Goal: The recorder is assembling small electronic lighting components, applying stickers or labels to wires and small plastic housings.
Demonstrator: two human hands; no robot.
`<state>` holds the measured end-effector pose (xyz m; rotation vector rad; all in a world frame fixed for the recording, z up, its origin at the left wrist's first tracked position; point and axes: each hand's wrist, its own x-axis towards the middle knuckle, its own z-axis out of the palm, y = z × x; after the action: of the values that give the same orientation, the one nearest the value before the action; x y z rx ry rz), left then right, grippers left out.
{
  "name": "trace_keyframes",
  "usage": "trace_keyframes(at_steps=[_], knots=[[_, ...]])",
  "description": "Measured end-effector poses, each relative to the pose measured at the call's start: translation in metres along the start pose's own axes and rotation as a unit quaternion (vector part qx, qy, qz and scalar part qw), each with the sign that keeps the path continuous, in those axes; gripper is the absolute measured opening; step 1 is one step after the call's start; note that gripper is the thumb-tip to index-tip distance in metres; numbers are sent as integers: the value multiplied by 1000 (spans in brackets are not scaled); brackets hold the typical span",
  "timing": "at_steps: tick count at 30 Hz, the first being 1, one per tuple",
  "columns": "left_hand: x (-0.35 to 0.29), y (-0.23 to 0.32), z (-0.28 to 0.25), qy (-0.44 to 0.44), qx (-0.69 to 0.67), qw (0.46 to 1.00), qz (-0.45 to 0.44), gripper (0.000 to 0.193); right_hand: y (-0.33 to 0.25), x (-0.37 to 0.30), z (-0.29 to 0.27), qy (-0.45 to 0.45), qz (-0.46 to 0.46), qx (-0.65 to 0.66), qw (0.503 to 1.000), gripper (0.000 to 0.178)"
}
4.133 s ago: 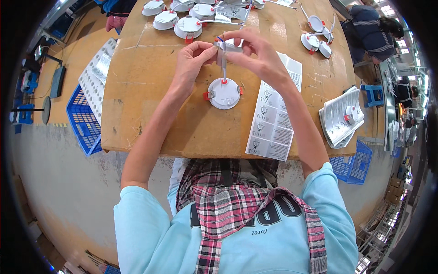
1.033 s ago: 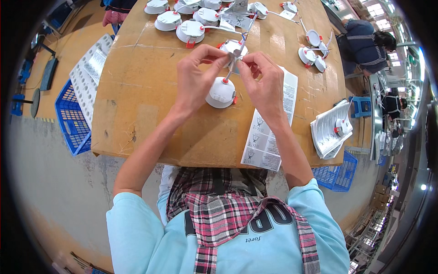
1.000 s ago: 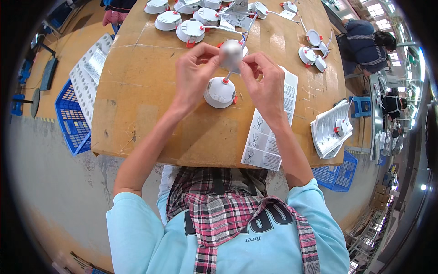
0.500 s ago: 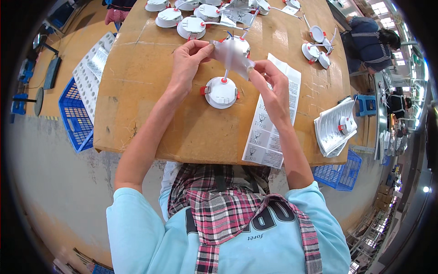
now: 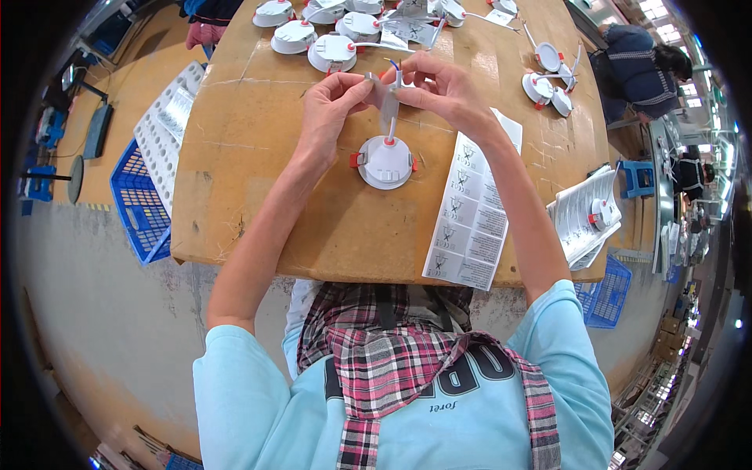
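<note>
A round white lamp fixture [image 5: 385, 161] with red side clips lies on the cardboard-covered table [image 5: 258, 180]. Its thin white cable [image 5: 389, 117] rises from its centre up to my hands. My left hand [image 5: 333, 98] and my right hand [image 5: 439, 86] are both pinched on the cable's upper end, where a small label is wrapped around it, just above the fixture. A sheet of printed labels [image 5: 472, 219] lies to the right of the fixture, under my right forearm.
Several more white fixtures [image 5: 329, 51] sit along the table's far edge, others at the far right [image 5: 544, 66]. A stack of sheets with a fixture on it [image 5: 587, 223] lies at the right. A white tray [image 5: 168, 133] and blue crate [image 5: 133, 200] stand left. A person [image 5: 638, 66] sits far right.
The fixture that my hands held up a second ago now lies flat on the table. Both hands have come together on the upright cable above it.
</note>
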<state>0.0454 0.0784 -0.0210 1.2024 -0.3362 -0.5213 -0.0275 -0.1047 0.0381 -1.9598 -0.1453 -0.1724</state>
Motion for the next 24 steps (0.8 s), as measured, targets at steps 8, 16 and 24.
trace_keyframes(at_steps=[8,16,24], knots=[[-3,8,-1,-4,-34,999,-4,15,-1,-2,3,15,-19,81,996,15],[-6,11,2,10,-37,999,17,16,-4,-7,-1,46,38,40,997,16],[-5,9,-2,-24,-43,999,8,12,-6,-9,3,83,43,37,995,18]])
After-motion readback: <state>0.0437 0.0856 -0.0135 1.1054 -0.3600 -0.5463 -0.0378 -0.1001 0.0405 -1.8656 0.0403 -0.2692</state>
